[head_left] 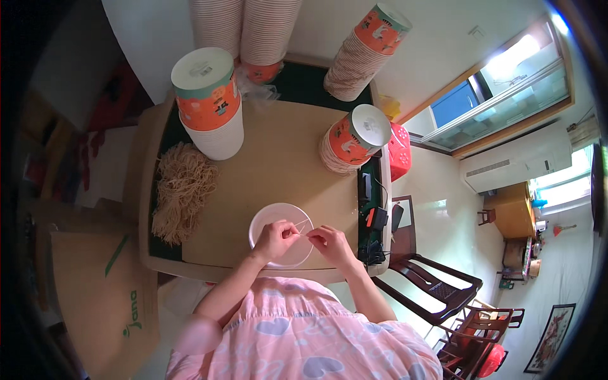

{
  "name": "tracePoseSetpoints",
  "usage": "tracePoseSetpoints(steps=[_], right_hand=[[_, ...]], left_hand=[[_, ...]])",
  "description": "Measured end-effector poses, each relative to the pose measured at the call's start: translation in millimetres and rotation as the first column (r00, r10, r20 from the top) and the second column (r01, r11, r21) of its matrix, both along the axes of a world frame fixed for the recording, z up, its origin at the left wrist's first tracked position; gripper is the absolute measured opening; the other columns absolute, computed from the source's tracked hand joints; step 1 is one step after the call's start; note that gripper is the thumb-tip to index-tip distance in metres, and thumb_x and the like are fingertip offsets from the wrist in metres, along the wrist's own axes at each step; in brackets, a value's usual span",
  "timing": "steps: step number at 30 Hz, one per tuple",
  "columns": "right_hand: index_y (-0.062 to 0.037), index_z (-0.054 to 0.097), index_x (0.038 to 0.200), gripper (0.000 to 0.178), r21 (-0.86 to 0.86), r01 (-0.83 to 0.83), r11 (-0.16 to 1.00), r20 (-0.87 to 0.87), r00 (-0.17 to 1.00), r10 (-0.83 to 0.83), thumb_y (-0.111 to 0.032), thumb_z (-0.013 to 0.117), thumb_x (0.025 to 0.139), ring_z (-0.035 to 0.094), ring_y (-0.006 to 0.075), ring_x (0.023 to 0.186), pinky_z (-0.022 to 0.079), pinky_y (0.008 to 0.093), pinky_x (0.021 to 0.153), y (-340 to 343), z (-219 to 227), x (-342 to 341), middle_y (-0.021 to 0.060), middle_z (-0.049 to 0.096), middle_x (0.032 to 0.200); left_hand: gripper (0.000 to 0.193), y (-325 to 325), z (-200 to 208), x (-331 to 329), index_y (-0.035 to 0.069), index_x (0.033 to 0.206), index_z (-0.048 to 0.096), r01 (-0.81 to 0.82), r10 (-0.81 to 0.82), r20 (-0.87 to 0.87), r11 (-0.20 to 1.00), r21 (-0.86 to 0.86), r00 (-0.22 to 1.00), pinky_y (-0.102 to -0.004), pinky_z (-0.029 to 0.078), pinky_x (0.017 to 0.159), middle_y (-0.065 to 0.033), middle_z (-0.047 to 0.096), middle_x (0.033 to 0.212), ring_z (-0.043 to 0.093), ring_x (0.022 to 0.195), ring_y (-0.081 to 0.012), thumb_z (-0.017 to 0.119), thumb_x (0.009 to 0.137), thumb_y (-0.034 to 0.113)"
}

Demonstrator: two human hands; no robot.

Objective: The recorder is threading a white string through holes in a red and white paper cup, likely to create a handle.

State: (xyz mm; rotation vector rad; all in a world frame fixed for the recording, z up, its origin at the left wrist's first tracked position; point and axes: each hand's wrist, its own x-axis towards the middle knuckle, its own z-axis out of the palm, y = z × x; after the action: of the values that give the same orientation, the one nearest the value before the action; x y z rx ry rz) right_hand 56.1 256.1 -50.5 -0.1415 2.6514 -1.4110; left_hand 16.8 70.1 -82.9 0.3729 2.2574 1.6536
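Both of my hands are over a white round paper bucket, which stands with its mouth up at the near edge of the table. My left hand pinches a thin pale string. Close beside it, my right hand pinches the same string, its fingertips nearly meeting those of the left. Whether the string passes through the bucket's wall cannot be made out. A tangled pile of beige strings lies at the table's left side.
Stacked orange-printed paper buckets stand upside down at the left and right. A taller leaning stack and white columns are behind. Black devices with cables line the right edge. A dark wooden chair stands right; a cardboard box, left.
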Motion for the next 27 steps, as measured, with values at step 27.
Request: tracePoseSetpoints(steps=[27], right_hand=[[-0.0020,0.063,0.085,0.009,0.074,0.012,0.997,0.039,0.999,-0.014,-0.006,0.065,0.078,0.061,0.0258,0.071,0.050,0.0318,0.063,-12.0,-22.6,23.8,0.0121,0.059,0.081]], left_hand=[[0.021,-29.6,-2.4,9.2,0.002,0.089,0.065,0.511,-0.514,0.051,0.829,-0.227,0.856,-0.0372,0.049,0.072,-0.0157,0.063,0.082,0.062,0.082,-0.0295,0.060,0.078,0.020]])
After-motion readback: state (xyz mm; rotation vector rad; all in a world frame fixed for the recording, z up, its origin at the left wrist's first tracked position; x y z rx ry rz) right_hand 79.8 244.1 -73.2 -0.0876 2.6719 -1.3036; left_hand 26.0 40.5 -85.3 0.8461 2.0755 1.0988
